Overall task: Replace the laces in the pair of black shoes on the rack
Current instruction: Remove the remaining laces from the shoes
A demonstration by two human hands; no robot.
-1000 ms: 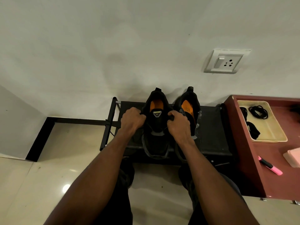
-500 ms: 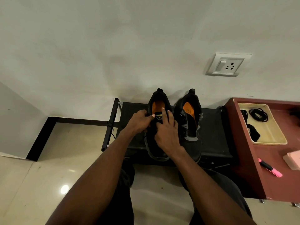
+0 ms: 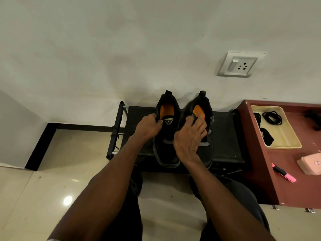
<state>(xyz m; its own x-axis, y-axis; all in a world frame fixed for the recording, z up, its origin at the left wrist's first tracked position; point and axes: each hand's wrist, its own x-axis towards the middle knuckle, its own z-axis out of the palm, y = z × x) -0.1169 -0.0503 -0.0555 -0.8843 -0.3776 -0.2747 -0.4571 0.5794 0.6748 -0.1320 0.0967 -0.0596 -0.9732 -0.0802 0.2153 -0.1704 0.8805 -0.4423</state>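
Note:
Two black shoes with orange insoles stand side by side on a black rack (image 3: 224, 136), heels to the wall. My left hand (image 3: 147, 126) grips the left edge of the left shoe (image 3: 166, 108) beside its tongue. My right hand (image 3: 190, 134) lies between the two shoes, its thumb and forefinger pinching a black lace (image 3: 194, 117) at the collar of the right shoe (image 3: 202, 105), with the other fingers spread over that shoe. Coiled black laces (image 3: 271, 117) lie in a cream tray (image 3: 291, 144) to the right.
The tray sits on a maroon cabinet top (image 3: 305, 186) right of the rack, along with a pink marker (image 3: 283, 173) and a pink box (image 3: 311, 163). A wall socket (image 3: 240, 64) is above. Glossy floor tiles (image 3: 52, 171) lie to the left.
My right hand moved from the left shoe's tongue toward the right shoe and now pinches a lace there. My left hand stayed on the left shoe's edge.

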